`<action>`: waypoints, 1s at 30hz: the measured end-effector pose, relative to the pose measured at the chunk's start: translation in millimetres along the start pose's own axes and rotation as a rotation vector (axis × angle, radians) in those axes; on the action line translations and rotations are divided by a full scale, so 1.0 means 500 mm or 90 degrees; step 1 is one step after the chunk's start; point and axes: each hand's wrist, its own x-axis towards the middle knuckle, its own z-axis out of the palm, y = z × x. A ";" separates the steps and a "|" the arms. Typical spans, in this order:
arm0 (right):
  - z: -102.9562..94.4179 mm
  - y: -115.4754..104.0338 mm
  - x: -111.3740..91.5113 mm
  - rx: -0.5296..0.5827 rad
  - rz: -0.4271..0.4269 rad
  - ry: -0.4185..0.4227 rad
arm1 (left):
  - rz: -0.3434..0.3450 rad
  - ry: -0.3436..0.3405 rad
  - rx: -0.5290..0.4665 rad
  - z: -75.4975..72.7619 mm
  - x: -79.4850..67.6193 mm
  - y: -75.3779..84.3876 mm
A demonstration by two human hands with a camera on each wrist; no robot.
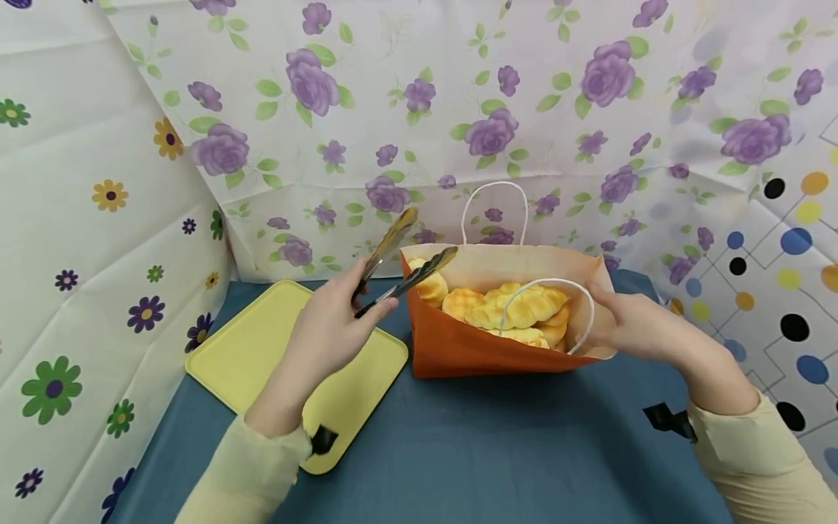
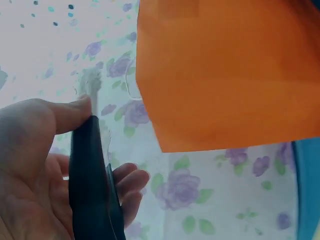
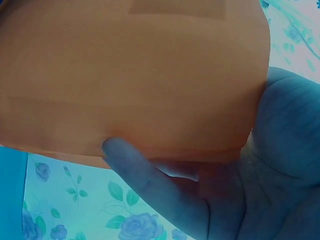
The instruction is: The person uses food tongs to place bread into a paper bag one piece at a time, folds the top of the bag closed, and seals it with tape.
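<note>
My left hand (image 1: 330, 316) holds black-handled tongs (image 1: 424, 271), whose two arms stand apart and point up toward the orange paper bag (image 1: 471, 360). Nothing shows between the tong tips; the left wrist view has the dark handle (image 2: 87, 175) between thumb and fingers. Several golden bread rolls (image 1: 507, 309) lie inside the bag, its mouth tilted toward me. At the bag's right end, my right hand (image 1: 631, 320) grips the side near the rim. In the right wrist view one finger (image 3: 135, 165) lies against the paper; other fingers are hidden behind it.
A yellow tray (image 1: 252, 342) lies on the blue tablecloth (image 1: 484, 451) left of the bag, partly under my left forearm. Two white cord handles (image 1: 495, 183) rise from the bag. Flowered sheets (image 1: 366, 109) hang behind and at the left; a dotted one hangs right.
</note>
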 end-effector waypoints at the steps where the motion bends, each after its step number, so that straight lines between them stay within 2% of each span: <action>1: 0.000 0.000 -0.001 0.000 -0.002 -0.001 | -0.009 0.010 -0.026 0.007 -0.018 -0.009; 4: 0.000 0.002 -0.001 -0.001 -0.007 -0.002 | -0.056 0.017 -0.087 0.032 -0.074 -0.036; 8: -0.006 0.003 0.001 -0.018 -0.010 -0.002 | -0.147 -0.014 -0.153 0.073 -0.134 -0.065; 12: -0.011 0.001 0.010 -0.025 -0.005 -0.004 | -0.224 -0.055 -0.211 0.126 -0.179 -0.084; 16: -0.012 0.000 0.019 -0.018 -0.005 -0.009 | -0.261 -0.113 -0.219 0.191 -0.213 -0.095; 19: -0.013 0.004 0.020 -0.023 -0.009 -0.015 | -0.268 -0.161 -0.193 0.237 -0.224 -0.097; 22: -0.015 0.008 0.017 -0.021 -0.017 -0.022 | -0.261 -0.190 -0.165 0.267 -0.223 -0.096; 30: -0.028 0.011 0.011 -0.023 -0.011 -0.043 | -0.260 -0.224 -0.113 0.290 -0.214 -0.102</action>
